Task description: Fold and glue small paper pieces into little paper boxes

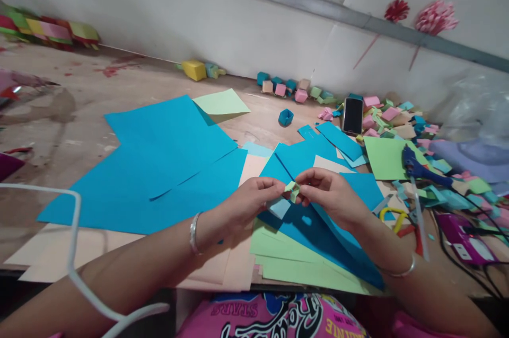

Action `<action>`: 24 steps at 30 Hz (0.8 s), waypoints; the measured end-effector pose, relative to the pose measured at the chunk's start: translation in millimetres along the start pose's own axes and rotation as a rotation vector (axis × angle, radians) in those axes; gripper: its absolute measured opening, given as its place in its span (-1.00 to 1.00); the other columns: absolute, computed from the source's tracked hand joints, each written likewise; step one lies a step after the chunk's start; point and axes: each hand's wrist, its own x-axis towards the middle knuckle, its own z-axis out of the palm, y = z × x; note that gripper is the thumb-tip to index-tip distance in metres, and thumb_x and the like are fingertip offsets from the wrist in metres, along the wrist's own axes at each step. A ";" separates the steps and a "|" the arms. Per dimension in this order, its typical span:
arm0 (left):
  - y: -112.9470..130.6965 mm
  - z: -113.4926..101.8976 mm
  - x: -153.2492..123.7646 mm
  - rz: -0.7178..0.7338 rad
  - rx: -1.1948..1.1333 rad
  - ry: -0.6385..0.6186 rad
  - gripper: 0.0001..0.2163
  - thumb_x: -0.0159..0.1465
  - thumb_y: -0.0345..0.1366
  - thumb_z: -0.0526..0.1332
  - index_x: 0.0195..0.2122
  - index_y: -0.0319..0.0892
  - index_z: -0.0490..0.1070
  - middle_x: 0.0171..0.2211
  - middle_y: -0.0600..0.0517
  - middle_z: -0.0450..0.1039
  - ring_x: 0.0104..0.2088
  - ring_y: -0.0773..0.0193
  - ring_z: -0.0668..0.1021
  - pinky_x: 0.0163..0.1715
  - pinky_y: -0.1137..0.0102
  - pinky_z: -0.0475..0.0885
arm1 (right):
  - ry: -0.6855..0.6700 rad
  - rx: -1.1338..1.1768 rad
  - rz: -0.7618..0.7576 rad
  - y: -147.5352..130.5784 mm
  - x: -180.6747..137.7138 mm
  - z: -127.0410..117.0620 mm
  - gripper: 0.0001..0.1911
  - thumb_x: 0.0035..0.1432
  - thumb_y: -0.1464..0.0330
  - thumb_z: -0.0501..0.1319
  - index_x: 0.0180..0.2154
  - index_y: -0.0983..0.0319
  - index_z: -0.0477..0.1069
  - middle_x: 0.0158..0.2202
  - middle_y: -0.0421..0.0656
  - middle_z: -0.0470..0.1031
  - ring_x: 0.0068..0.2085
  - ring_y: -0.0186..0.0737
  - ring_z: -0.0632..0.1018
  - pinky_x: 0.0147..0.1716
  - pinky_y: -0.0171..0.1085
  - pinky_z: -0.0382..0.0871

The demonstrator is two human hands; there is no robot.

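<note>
Left hand (247,201) and right hand (331,196), forearms angled inward, fingertips pinching small green folded paper (292,190) above near blue sheets (326,242)

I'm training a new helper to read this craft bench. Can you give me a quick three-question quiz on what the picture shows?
1. Multiple choice: what do the left hand and right hand pinch between them? A) a ribbon B) a small green folded paper C) a pencil
2. True or false: the phone sits farther from the person than the glue gun.
3. Fill in: the glue gun lies to the ___ of both hands.
Key: 1 B. 2 True, the phone is nearer the wall. 3 Right.
</note>
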 end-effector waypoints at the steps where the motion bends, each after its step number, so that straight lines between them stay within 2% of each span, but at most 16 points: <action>1: 1.0 0.8 -0.4 -0.004 0.003 0.003 -0.71 0.23 -0.04 0.19 -0.35 -0.18 0.49 -0.37 -0.05 0.51 -0.41 0.29 0.48 -0.40 0.37 0.35 | 0.009 0.026 0.016 1.2 -1.0 0.2 -0.82 0.04 0.33 0.35 -0.29 0.22 0.45 -0.41 -0.19 0.54 -0.41 -0.29 0.57 -0.42 -0.27 0.43; 4: 1.8 2.2 -0.9 0.035 0.063 0.030 -0.72 0.20 -0.04 0.23 -0.29 -0.16 0.48 -0.36 -0.04 0.52 -0.43 0.30 0.47 -0.44 0.38 0.36 | 0.032 0.075 0.045 4.1 -4.3 1.2 -0.80 0.02 0.32 0.36 -0.29 0.23 0.44 -0.41 -0.18 0.54 -0.42 -0.29 0.57 -0.43 -0.27 0.43; 9: -6.7 3.5 0.6 0.081 0.103 0.014 -0.76 0.01 -0.20 0.41 -0.34 -0.16 0.48 -0.33 -0.03 0.53 -0.32 0.24 0.52 -0.33 0.34 0.40 | 0.114 0.063 -0.040 7.8 -10.2 10.9 -0.84 0.03 0.32 0.33 -0.32 0.22 0.43 -0.45 -0.22 0.50 -0.43 -0.30 0.56 -0.45 -0.29 0.39; 14: -8.4 5.8 -1.8 0.075 0.154 0.013 -0.80 0.04 -0.20 0.39 -0.40 -0.19 0.49 -0.40 -0.01 0.51 -0.41 0.30 0.48 -0.40 0.35 0.37 | 0.176 -0.058 -0.102 9.9 -15.0 20.9 -0.88 0.01 0.32 0.32 -0.38 0.20 0.43 -0.45 -0.22 0.48 -0.45 -0.33 0.51 -0.44 -0.27 0.39; 17: -5.3 6.4 -2.9 0.074 0.124 -0.003 -0.83 0.04 -0.22 0.38 -0.40 -0.19 0.51 -0.39 -0.02 0.51 -0.39 0.29 0.50 -0.34 0.33 0.39 | 0.175 -0.088 -0.107 10.7 -16.5 22.0 -0.88 0.02 0.32 0.31 -0.37 0.20 0.43 -0.43 -0.21 0.49 -0.43 -0.31 0.52 -0.43 -0.26 0.40; 20: -4.7 6.7 -2.7 0.087 0.156 -0.006 -0.82 0.03 -0.23 0.39 -0.38 -0.18 0.52 -0.40 -0.02 0.51 -0.39 0.27 0.49 -0.37 0.35 0.40 | 0.197 -0.105 -0.110 11.2 -17.2 23.3 -0.89 0.00 0.34 0.31 -0.38 0.20 0.43 -0.44 -0.22 0.49 -0.43 -0.30 0.52 -0.41 -0.26 0.40; 22: -5.2 6.9 -2.4 0.111 0.177 0.022 -0.80 0.03 -0.22 0.40 -0.35 -0.17 0.52 -0.38 -0.02 0.51 -0.40 0.27 0.47 -0.41 0.38 0.38 | 0.228 -0.165 -0.159 11.5 -17.3 24.8 -0.91 0.00 0.37 0.30 -0.38 0.21 0.43 -0.44 -0.22 0.49 -0.42 -0.31 0.51 -0.40 -0.27 0.40; 24: -5.1 6.6 -1.5 0.098 0.181 0.054 -0.79 0.05 -0.19 0.40 -0.35 -0.17 0.52 -0.39 -0.02 0.51 -0.40 0.26 0.47 -0.44 0.40 0.38 | 0.261 -0.325 -0.253 12.2 -16.5 26.0 -0.95 0.03 0.39 0.28 -0.37 0.21 0.46 -0.44 -0.22 0.49 -0.42 -0.33 0.48 -0.40 -0.29 0.37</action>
